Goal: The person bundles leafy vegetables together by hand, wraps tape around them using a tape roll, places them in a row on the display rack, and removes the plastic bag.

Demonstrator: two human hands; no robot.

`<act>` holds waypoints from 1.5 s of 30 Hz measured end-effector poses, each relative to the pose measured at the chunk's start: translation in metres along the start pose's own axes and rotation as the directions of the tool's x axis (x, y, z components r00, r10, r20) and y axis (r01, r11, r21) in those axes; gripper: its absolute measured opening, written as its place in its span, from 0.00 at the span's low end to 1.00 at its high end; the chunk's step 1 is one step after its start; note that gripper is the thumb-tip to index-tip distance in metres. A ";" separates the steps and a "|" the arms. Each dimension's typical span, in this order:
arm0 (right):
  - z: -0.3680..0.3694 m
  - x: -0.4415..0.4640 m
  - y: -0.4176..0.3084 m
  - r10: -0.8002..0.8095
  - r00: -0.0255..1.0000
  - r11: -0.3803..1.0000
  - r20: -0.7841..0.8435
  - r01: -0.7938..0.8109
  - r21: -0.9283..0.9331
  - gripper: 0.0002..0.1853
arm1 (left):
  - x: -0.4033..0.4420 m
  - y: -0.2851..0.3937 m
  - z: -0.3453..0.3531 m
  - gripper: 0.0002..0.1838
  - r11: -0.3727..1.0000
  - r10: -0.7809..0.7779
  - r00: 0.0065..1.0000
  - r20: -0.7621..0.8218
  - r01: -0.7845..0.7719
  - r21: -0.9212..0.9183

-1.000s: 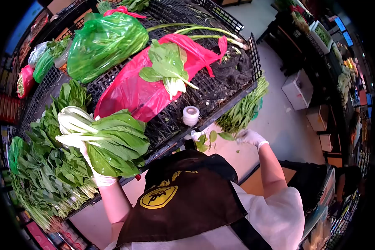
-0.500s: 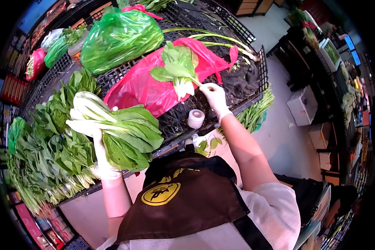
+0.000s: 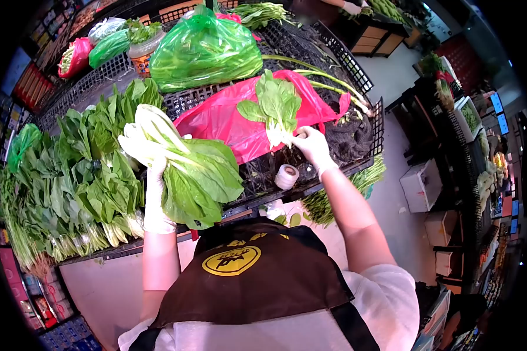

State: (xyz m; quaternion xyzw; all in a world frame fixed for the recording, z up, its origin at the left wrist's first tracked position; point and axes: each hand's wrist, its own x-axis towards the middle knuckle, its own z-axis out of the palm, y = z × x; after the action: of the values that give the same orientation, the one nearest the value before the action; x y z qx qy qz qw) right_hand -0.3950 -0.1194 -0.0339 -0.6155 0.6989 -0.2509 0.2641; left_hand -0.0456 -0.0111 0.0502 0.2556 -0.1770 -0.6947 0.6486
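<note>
My left hand point(image 3: 157, 187), in a white glove, is closed around a large bunch of leafy greens point(image 3: 202, 169). The pale stalk ends point up and left, and the leaves spread toward the lower right. My right hand point(image 3: 314, 149), also gloved, has its fingertips pinched at the pale stem ends of some small leafy greens point(image 3: 273, 105). These greens lie over a pink plastic bag point(image 3: 214, 120) spread on the black crates. Just below my right hand stands a roll of white tape point(image 3: 286, 176).
Bundled greens point(image 3: 70, 193) are stacked at the left. A green bag of vegetables point(image 3: 208, 55) and a jar point(image 3: 141, 50) stand at the back. Long stalks point(image 3: 334, 88) lie near the crate's right edge point(image 3: 379, 126). At top right, another person's gloved hand point(image 3: 351, 8) shows.
My right hand has shifted from a single stem at the side of the small greens to their stem ends. The view has turned slightly; my left hand still holds the large bunch.
</note>
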 end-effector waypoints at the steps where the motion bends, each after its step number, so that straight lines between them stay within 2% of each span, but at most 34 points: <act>1: 0.001 -0.005 -0.013 0.004 0.999 1.000 -0.050 -0.005 -0.012 0.36 | -0.001 0.001 0.000 0.45 1.000 0.008 1.000 -0.001 -0.008 0.002; 3: -0.008 -0.016 -0.042 0.016 1.000 0.985 -0.009 -0.017 -0.171 0.35 | -0.003 0.003 0.000 0.45 1.000 0.018 1.000 -0.004 -0.018 0.016; 5: 0.005 -0.016 -0.025 -0.143 0.989 0.926 0.025 0.142 -0.349 0.35 | -0.006 0.003 -0.004 0.45 0.999 0.015 0.999 -0.029 -0.014 0.051; 6: 0.014 -0.016 -0.020 -0.175 0.985 0.909 0.005 0.163 -0.383 0.33 | -0.005 0.001 -0.007 0.45 0.999 0.011 1.000 -0.015 -0.010 0.038; 7: 0.018 -0.018 -0.020 -0.182 0.982 0.926 -0.049 0.155 -0.344 0.30 | -0.002 0.000 -0.008 0.45 1.000 0.007 1.000 0.004 -0.007 0.022; 8: 0.014 -0.021 -0.023 -0.215 0.973 0.936 -0.084 0.180 -0.304 0.28 | 0.003 0.003 -0.009 0.46 0.993 0.024 0.999 0.048 -0.029 0.115; 9: 0.019 -0.016 -0.018 -0.152 0.977 0.962 -0.150 0.112 -0.251 0.21 | 0.005 0.006 -0.009 0.46 0.976 0.041 0.995 0.088 -0.058 0.208; 13: 0.006 -0.018 -0.028 -0.179 0.937 0.982 -0.301 0.150 -0.116 0.15 | -0.003 0.001 0.013 0.43 0.984 0.046 0.998 -0.033 -0.039 0.174; 15: -0.009 -0.019 -0.042 -0.136 0.933 0.990 -0.333 0.142 -0.008 0.15 | 0.001 0.000 0.016 0.43 0.994 -0.005 1.000 -0.012 0.007 0.112; 16: -0.020 -0.024 -0.056 -0.108 0.914 0.980 -0.390 0.164 0.113 0.13 | 0.004 -0.003 0.014 0.44 0.992 0.017 1.000 0.002 -0.017 0.127; 17: -0.027 -0.022 -0.061 -0.128 0.878 0.943 -0.461 0.252 0.218 0.11 | 0.007 -0.004 0.013 0.45 0.989 0.038 0.999 0.013 -0.040 0.145; 19: -0.044 -0.020 -0.074 -0.098 0.848 0.805 -0.520 0.375 0.460 0.10 | 0.008 -0.006 0.014 0.47 0.983 0.054 0.999 0.003 -0.053 0.178; 20: -0.058 -0.022 -0.082 -0.137 0.814 0.799 -0.565 0.427 0.422 0.09 | 0.013 -0.007 -0.002 0.49 0.976 0.026 0.998 0.062 -0.039 0.214; 21: -0.072 -0.027 -0.093 -0.173 0.784 0.792 -0.596 0.470 0.389 0.10 | 0.013 -0.007 -0.003 0.48 0.985 -0.039 0.997 0.072 0.026 0.169; 22: -0.085 -0.033 -0.106 -0.153 0.790 0.776 -0.593 0.468 0.423 0.09 | 0.013 -0.007 -0.004 0.48 0.988 -0.103 0.991 0.081 0.093 0.126; 23: -0.097 -0.039 -0.119 -0.134 0.805 0.757 -0.578 0.459 0.465 0.09 | 0.012 -0.004 0.008 0.46 0.986 -0.093 0.992 0.089 0.079 0.149; 24: -0.107 -0.043 -0.129 -0.271 0.716 0.769 -0.643 0.563 0.303 0.08 | 0.010 -0.001 0.019 0.44 0.983 -0.083 0.992 0.096 0.066 0.172; 26: -0.122 -0.045 -0.139 -0.368 0.729 0.704 -0.577 0.624 0.339 0.06 | 0.016 0.001 0.026 0.36 0.975 -0.043 0.993 0.106 0.019 0.219; 27: -0.129 -0.050 -0.149 -0.403 0.734 0.669 -0.546 0.644 0.372 0.07 | 0.024 -0.002 0.019 0.37 0.971 -0.034 0.988 0.147 -0.002 0.239; 29: -0.146 -0.072 -0.177 -0.272 0.901 0.715 -0.337 0.424 0.556 0.08 | 0.035 -0.003 0.006 0.40 0.963 -0.047 0.977 0.208 -0.010 0.268; 30: -0.153 -0.077 -0.188 -0.340 0.903 0.712 -0.264 0.431 0.555 0.10 | 0.032 0.000 0.012 0.41 0.961 -0.062 0.974 0.219 -0.001 0.277; 32: -0.161 -0.090 -0.220 -0.366 0.930 0.817 -0.022 0.332 0.471 0.10 | 0.034 -0.001 0.014 0.39 0.959 -0.085 0.971 0.222 0.019 0.283; 33: -0.158 -0.091 -0.234 -0.351 0.928 0.870 0.121 0.276 0.410 0.11 | 0.034 -0.003 0.016 0.38 0.958 -0.095 0.969 0.229 0.027 0.284; 35: -0.135 -0.081 -0.257 -0.412 0.813 0.901 0.411 0.295 0.318 0.15 | 0.035 -0.011 0.014 0.38 0.947 -0.096 0.975 0.198 0.028 0.320; 37: -0.080 -0.067 -0.263 -0.499 0.775 0.859 0.387 0.383 0.340 0.14 | 0.047 -0.022 0.000 0.38 0.915 -0.074 0.975 0.208 -0.017 0.404; 38: -0.053 -0.060 -0.263 -0.539 0.798 0.835 0.268 0.464 0.297 0.14 | 0.050 -0.023 -0.008 0.38 0.899 -0.201 0.952 0.231 0.086 0.429; 39: -0.030 -0.055 -0.262 -0.579 0.802 0.807 0.148 0.537 0.246 0.14 | 0.042 -0.031 0.006 0.40 0.944 -0.127 0.969 0.214 0.052 0.327; 41: -0.006 -0.053 -0.261 -0.531 0.844 0.819 0.071 0.490 0.298 0.13 | 0.031 -0.030 0.019 0.44 0.976 -0.212 0.953 0.219 0.195 0.095; 42: 0.005 -0.051 -0.256 -0.527 0.849 0.796 0.023 0.484 0.363 0.12 | 0.029 -0.031 0.028 0.45 0.990 -0.142 0.957 0.252 0.135 0.047; 44: 0.012 -0.048 -0.251 -0.484 0.873 0.759 0.066 0.381 0.527 0.13 | 0.030 -0.029 0.040 0.47 0.999 0.002 0.951 0.310 0.012 -0.045; 45: 0.014 -0.048 -0.249 -0.462 0.882 0.732 0.094 0.319 0.602 0.14 | 0.029 -0.025 0.036 0.47 0.988 -0.087 0.946 0.311 0.121 -0.092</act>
State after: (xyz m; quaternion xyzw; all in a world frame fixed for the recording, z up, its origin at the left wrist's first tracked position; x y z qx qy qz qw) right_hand -0.1990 -0.1016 0.1270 -0.6670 0.4084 -0.4227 0.4578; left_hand -0.0875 -0.0407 0.0616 0.1176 -0.2233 -0.7677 0.5890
